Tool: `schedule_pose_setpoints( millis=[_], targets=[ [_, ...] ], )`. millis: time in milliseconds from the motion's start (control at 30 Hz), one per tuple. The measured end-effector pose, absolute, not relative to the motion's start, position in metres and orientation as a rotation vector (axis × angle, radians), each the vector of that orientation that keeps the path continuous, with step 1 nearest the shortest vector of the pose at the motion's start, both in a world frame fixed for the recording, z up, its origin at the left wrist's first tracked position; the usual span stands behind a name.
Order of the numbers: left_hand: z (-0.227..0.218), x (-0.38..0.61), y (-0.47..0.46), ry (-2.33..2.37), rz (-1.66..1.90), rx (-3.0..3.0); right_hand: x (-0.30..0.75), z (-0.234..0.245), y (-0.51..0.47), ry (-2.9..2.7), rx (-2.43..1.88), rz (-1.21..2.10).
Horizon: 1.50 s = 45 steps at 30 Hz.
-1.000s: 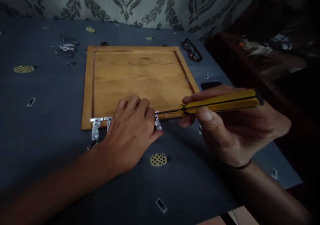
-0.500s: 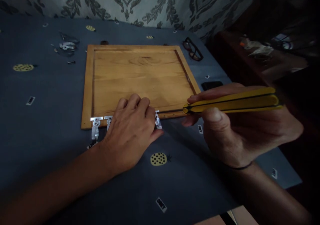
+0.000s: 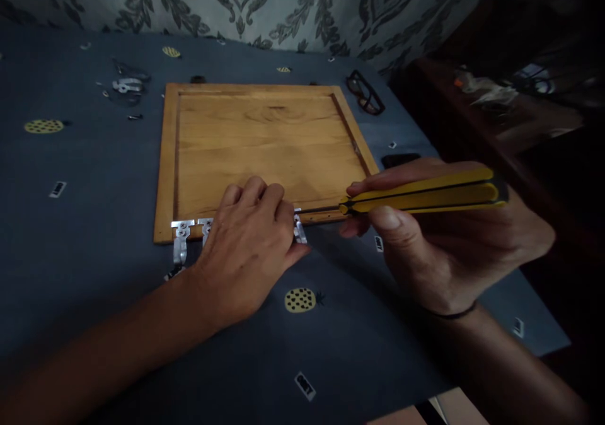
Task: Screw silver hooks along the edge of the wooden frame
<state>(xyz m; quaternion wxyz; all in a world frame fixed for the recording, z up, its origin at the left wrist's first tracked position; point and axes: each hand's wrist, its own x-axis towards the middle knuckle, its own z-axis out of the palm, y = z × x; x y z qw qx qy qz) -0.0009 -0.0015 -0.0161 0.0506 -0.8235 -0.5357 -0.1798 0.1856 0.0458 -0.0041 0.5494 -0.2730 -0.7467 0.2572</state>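
A framed wooden panel (image 3: 265, 141) lies flat on the table. Along its near edge sit metal hinges; the leftmost hinge (image 3: 181, 239) is in full sight, another is partly covered by my left hand (image 3: 248, 248). My left hand is closed over the near edge, its thumb against a third hinge (image 3: 299, 228) that shows only in part. My right hand (image 3: 425, 236) grips a screwdriver (image 3: 420, 193) by its yellow and black handle. The shaft points left to the hinge beside my left fingers; its tip is hidden from me there.
Beyond the panel's left side lie a clear plastic bag with metal parts (image 3: 126, 86) and a loose screw (image 3: 135, 117). Glasses (image 3: 365, 93) rest at the back right, and a dark flat object (image 3: 399, 160) lies near my right hand. A patterned wall (image 3: 255, 9) borders the far side.
My right hand and the screwdriver have shifted slightly left, toward the hinge. My left hand and the panel have stayed in place.
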Motion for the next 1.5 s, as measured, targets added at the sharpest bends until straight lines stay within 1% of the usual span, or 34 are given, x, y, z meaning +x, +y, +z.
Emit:
schedule_pose_setpoints(
  millis=[200,367,533,700,967,1100,1367,1500],
  targets=[
    [-0.017,-0.001,-0.001,-1.62,-0.563,-2.503,0.187,-0.001,0.048,-1.828,-0.684,0.496],
    [-0.015,-0.001,-0.002,-1.628,-0.539,-2.51,0.186,0.002,0.05,-1.883,-0.695,0.3],
    [-0.016,0.0,-0.002,-1.634,-0.512,-2.509,0.182,0.003,0.052,-1.876,-0.635,0.297],
    [-0.016,0.0,-0.001,-1.637,-0.516,-2.502,0.188,0.004,0.051,-1.933,-0.674,0.273],
    [-0.016,-0.001,-0.002,-1.626,-0.53,-2.509,0.195,0.012,0.049,-2.065,-0.611,0.508],
    [-0.016,-0.001,-0.001,-1.62,-0.518,-2.519,0.193,0.014,0.046,-2.048,-0.621,0.563],
    [-0.014,-0.002,-0.002,-1.631,-0.493,-2.534,0.185,0.014,0.043,-2.056,-0.644,0.372],
    [-0.014,-0.002,-0.002,-1.636,-0.495,-2.526,0.184,0.01,0.043,-2.006,-0.733,0.338]
  ],
)
